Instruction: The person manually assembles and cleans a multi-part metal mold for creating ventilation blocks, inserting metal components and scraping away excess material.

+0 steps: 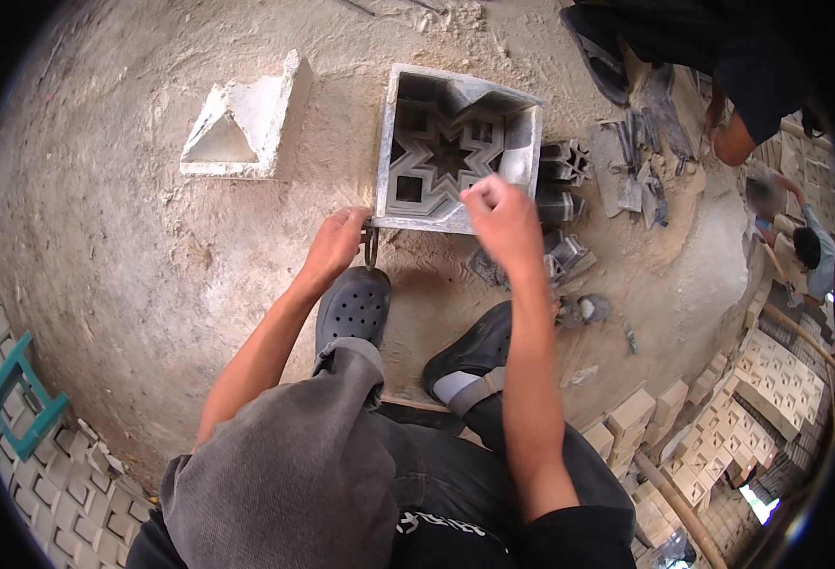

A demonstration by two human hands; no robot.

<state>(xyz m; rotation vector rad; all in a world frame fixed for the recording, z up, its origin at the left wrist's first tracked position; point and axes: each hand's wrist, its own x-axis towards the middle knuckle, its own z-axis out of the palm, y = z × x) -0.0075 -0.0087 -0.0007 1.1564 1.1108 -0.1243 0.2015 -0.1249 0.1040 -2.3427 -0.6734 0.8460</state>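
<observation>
Here the left grip (344, 237) pinches the star-patterned mould (424, 175) at its near-left corner; the right grip (505, 220) curls above, contents unclear.

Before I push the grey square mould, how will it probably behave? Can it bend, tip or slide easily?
The grey square mould looks stiff, since its outline stays straight without sagging. It seems unlikely to roll or tip, as it is square and appears to sit flat on the floor. It may drag rather than glide, because that floor looks rough.
</observation>
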